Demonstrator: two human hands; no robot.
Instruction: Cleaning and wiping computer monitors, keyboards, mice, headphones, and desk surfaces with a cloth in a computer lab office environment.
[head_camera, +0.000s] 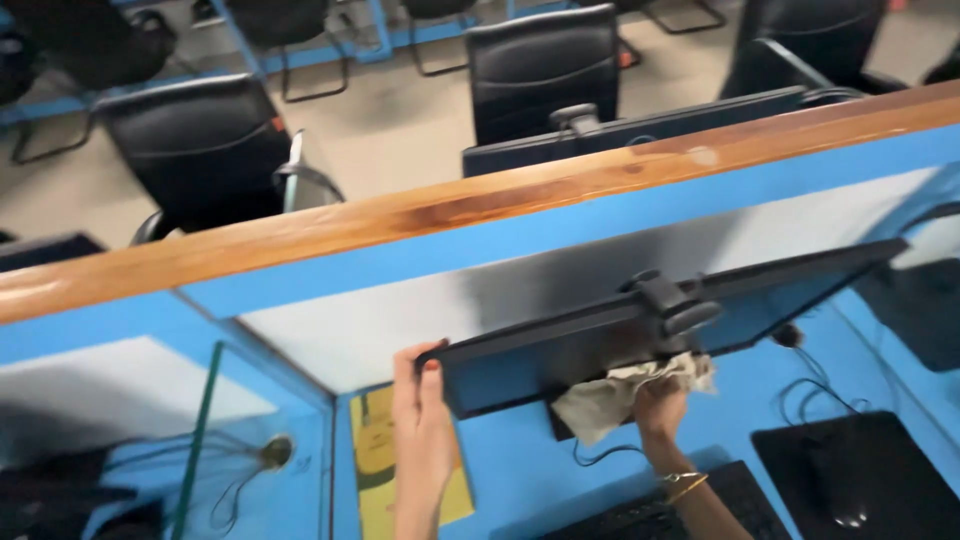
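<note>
Blue desk (560, 480), partitioned, with a wooden top rail (480, 205); contents listed left to right.

1. Glass divider with green edge (200, 430) and a cable hole (276, 452) at far left.
2. Yellow mat or folder (375, 450), flat on the desk beneath the left forearm.
3. Left hand (420, 415): fingers (432, 368) hooked over the monitor's left top corner, clasping the bezel edge and steadying it.
4. Monitor (560, 355), black, flat-panel, seen from above and behind, tilted; it stands near the partition, between both hands. Judged stiff but fragile on the screen face and moderately light; best held at the frame edges or by the stand bracket (665, 305), never by pressing the panel.
5. Cloth (625, 390), pale grey-beige, soft and crumpled, pressed against the monitor's lower edge just under the bracket.
6. Right hand (660, 405), bangles at the wrist: fingers bunched around the cloth, touching the monitor through it.
7. Keyboard (660, 515), black, at the bottom edge.
8. Mouse on a black pad (860, 480), far right, cables behind.

Black office chairs (200, 150) stand beyond the rail.
</note>
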